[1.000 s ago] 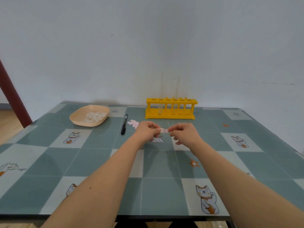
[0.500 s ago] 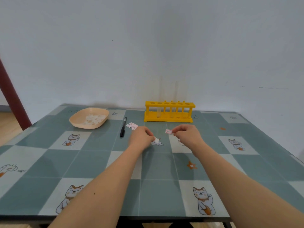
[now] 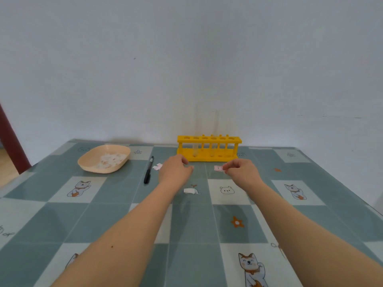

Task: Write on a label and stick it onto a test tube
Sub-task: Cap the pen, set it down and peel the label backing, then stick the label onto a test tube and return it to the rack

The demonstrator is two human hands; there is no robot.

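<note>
My right hand [image 3: 240, 172] pinches a small white label [image 3: 218, 168] with a red border and writing on it, held above the table in front of the yellow test tube rack [image 3: 208, 147]. Two clear test tubes [image 3: 195, 139] stand in the rack, faint against the wall. My left hand [image 3: 176, 169] hovers just left of the rack's front with fingers loosely curled and nothing in them. A scrap of white backing paper [image 3: 188, 190] lies on the table below my left hand. A black marker [image 3: 148, 170] lies to the left, beside several loose labels [image 3: 157, 166].
A beige dish [image 3: 87, 162] holding white paper scraps sits at the back left. The table [image 3: 103, 214] has a teal and white checked cover with cat prints. A white wall stands right behind the rack. A dark red post [image 3: 10, 141] is at the far left.
The hands pulled apart: the label stayed in my right hand, and my left hand dropped the white backing scraps onto the table and moved up toward the rack.
</note>
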